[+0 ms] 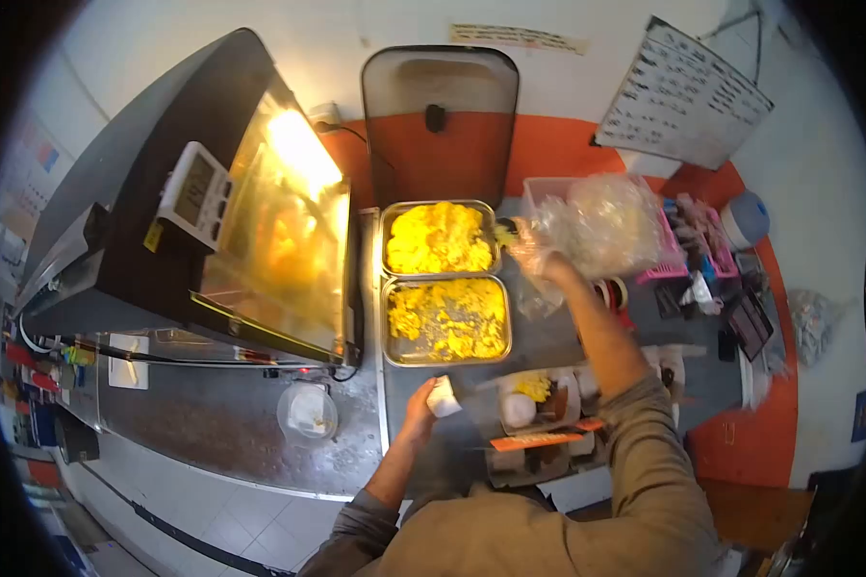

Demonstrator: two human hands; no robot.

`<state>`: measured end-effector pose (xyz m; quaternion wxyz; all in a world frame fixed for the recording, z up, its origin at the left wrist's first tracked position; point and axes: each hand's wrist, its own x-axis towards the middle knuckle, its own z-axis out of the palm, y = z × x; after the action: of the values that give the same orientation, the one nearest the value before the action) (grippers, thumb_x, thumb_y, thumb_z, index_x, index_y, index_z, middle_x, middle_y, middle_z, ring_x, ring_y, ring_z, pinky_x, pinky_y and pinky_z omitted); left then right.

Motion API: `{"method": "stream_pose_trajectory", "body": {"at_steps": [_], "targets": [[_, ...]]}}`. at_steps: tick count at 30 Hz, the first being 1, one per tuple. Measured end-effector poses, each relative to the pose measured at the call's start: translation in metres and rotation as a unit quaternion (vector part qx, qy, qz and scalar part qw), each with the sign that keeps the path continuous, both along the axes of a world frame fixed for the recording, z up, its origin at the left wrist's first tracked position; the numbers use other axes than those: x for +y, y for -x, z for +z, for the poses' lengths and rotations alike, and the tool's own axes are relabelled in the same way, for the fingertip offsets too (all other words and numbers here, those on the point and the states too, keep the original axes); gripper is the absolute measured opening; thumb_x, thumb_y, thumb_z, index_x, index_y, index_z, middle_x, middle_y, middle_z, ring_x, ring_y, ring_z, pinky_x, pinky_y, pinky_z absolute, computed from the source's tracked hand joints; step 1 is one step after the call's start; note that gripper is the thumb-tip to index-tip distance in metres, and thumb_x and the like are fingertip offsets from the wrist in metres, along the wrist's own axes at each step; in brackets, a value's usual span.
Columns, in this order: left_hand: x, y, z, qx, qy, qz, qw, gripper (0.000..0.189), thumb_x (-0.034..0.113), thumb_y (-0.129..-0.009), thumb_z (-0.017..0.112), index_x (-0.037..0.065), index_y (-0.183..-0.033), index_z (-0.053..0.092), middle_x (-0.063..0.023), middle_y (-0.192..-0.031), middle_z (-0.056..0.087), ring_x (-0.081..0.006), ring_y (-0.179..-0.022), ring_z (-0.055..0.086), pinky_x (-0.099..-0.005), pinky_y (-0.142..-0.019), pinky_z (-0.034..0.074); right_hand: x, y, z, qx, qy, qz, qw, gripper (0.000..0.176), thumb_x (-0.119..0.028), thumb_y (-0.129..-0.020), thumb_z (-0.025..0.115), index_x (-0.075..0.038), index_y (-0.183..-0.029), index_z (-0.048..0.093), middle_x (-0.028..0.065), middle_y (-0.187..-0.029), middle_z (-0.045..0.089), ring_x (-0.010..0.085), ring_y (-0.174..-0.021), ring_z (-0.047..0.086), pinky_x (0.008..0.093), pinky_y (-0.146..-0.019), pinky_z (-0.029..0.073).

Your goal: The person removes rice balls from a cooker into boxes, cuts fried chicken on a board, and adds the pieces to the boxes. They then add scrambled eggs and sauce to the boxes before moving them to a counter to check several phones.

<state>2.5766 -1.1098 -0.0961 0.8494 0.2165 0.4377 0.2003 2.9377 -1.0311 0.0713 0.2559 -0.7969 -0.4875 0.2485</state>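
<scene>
My left hand (pixel 418 413) holds a small white piece, like folded paper or a packet (pixel 443 397), in front of the lower tray. My right hand (pixel 532 252), in a clear plastic glove, is just right of the upper metal tray (pixel 497 262). Its fingers are closed around a small pale yellow-green bit (pixel 504 234) too blurred to name. Bright yellow crumbly food (pixel 438 238) is heaped in the upper tray. The lower metal tray (pixel 447 363) has thinner yellow food (pixel 457 322) with bare metal showing.
To the left stands a lit warming cabinet (pixel 289 250) with a digital timer (pixel 199 197). Clear plastic bags (pixel 611 221) and a pink basket (pixel 660 271) sit at the right. Nearer me are food containers with a white ball (pixel 519 411) and an orange strip (pixel 539 439).
</scene>
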Motion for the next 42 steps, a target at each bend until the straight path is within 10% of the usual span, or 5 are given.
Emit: {"method": "stream_pose_trajectory", "body": {"at_steps": [14,23,27,35,42], "targets": [[0.039,-0.022,0.006,0.002,0.006,0.0,1.0,0.031,0.034,-0.097,0.056,0.005,-0.107,0.061,-0.0052,-0.092,0.065,-0.014,-0.08,0.063,-0.0274,-0.072,0.05,0.173,0.109,-0.061,-0.32,0.324,0.217,0.864,0.048,-0.047,-0.084,0.064,-0.011,-0.116,0.068,0.0102,-0.119,0.067,0.0295,-0.106,0.066,0.0445,-0.084,0.055],[0.029,0.001,-0.001,-0.011,-0.056,-0.029,0.998,0.038,0.033,-0.099,0.05,0.003,-0.12,0.059,-0.0054,-0.106,0.066,-0.015,-0.096,0.063,-0.0284,-0.084,0.049,0.184,0.037,-0.101,-0.091,0.264,0.106,0.954,0.078,-0.068,-0.079,0.062,-0.001,-0.121,0.063,0.0201,-0.112,0.067,0.0315,-0.096,0.067,0.0429,-0.084,0.051],[0.015,0.028,-0.007,0.012,-0.104,0.031,0.994,0.043,0.033,-0.099,0.049,0.004,-0.13,0.054,-0.0077,-0.119,0.063,-0.0166,-0.109,0.059,-0.0307,-0.092,0.047,0.119,0.044,-0.034,0.334,0.142,-0.031,0.931,0.073,-0.048,-0.082,0.073,-0.014,-0.142,0.047,0.0104,-0.135,0.056,0.0245,-0.12,0.051,0.043,-0.097,0.042],[-0.004,0.093,0.019,-0.003,-0.057,-0.015,0.998,0.043,0.031,-0.1,0.049,0.002,-0.131,0.054,-0.0081,-0.124,0.06,-0.0172,-0.111,0.058,-0.0319,-0.095,0.045,-0.177,0.06,0.171,0.083,0.336,-0.032,0.938,0.026,-0.024,-0.084,0.071,-0.008,-0.104,0.066,0.0023,-0.092,0.066,0.0093,-0.085,0.061,0.0275,-0.07,0.05],[-0.021,0.084,0.018,0.004,-0.069,-0.047,0.996,0.041,0.032,-0.099,0.052,0.004,-0.13,0.056,-0.0069,-0.122,0.061,-0.0168,-0.107,0.06,-0.0319,-0.089,0.048,-0.433,0.073,0.042,0.172,0.3,-0.344,0.873,0.072,-0.056,-0.069,0.078,-0.001,-0.111,0.061,0.0062,-0.082,0.065,0.0147,-0.07,0.061,0.0305,-0.061,0.05]]}}
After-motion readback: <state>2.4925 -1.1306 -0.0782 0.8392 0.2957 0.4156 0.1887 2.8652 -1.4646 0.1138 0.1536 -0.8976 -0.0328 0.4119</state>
